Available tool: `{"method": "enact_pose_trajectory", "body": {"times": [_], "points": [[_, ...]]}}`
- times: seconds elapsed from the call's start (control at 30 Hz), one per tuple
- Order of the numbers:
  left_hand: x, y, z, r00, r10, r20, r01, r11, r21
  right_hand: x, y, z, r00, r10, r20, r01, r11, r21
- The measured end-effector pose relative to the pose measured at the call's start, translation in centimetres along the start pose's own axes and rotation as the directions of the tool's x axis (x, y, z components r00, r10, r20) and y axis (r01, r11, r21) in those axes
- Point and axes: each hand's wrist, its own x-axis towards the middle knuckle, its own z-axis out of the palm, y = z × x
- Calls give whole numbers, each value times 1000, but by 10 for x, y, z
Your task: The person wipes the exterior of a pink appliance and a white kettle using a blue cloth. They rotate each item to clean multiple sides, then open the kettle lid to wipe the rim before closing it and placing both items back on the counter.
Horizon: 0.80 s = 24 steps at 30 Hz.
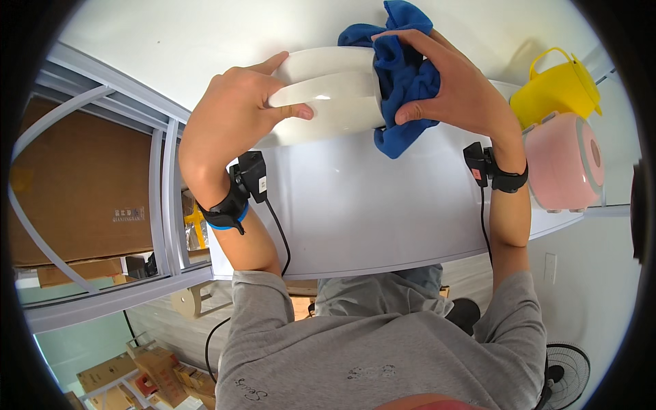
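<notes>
A glossy white rounded vessel (335, 109) with a raised handle-like band is held above the white table, tipped on its side. My left hand (239, 102) grips this band at the vessel's left side, with the thumb showing on the near side. On the right, my right hand (451, 82) is closed around a bunched blue cloth (410, 85). The cloth is pressed against the vessel's right end. Whether some of the cloth is inside the vessel cannot be seen.
To the right stand a yellow pitcher (557, 92) and a pink rounded container (557, 164). The white table (369, 212) spreads beneath my arms. A grey-framed rack with a large cardboard box (82, 191) is on the left. Black cables hang from both wrist devices.
</notes>
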Motion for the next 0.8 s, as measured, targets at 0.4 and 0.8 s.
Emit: {"method": "enact_pose_trajectory", "body": {"times": [0.4,0.8], "points": [[3,2,1,999,49,18,-50,997,52,6,0,8,999,36,-39,-38,997,-60],[2,-1,1,999,40,15,-41,999,32,5,5,5,1000,-17,-8,16,991,-130]]}}
